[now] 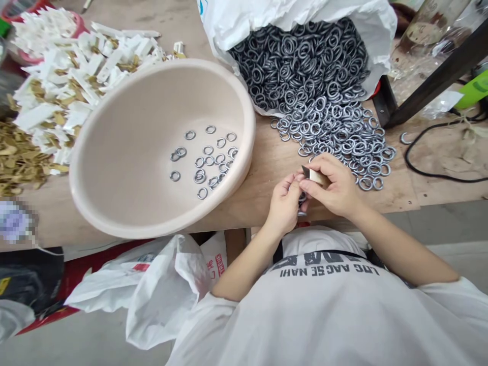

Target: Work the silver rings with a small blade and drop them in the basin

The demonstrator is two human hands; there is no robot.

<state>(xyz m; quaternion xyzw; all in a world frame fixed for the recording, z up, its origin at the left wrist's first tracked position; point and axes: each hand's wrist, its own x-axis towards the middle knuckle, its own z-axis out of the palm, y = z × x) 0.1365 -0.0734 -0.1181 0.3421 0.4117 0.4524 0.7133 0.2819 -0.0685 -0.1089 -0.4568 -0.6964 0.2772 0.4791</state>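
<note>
My left hand is closed around a few grey rings, close to the table's front edge; its fingers hide part of them. Pinched in my right hand is a small knife with a short dark blade and a pale handle. The blade's tip lies against the fingers of my left hand, near the rings. Just beyond both hands spreads a pile of loose grey rings, spilling from a white sack. To the left, a beige basin has several similar rings on its bottom.
White plastic pieces and a heap of gold-coloured pieces lie left of the basin. At the right are a dark metal bar, a black cable and a green object. White bags hang below the table edge.
</note>
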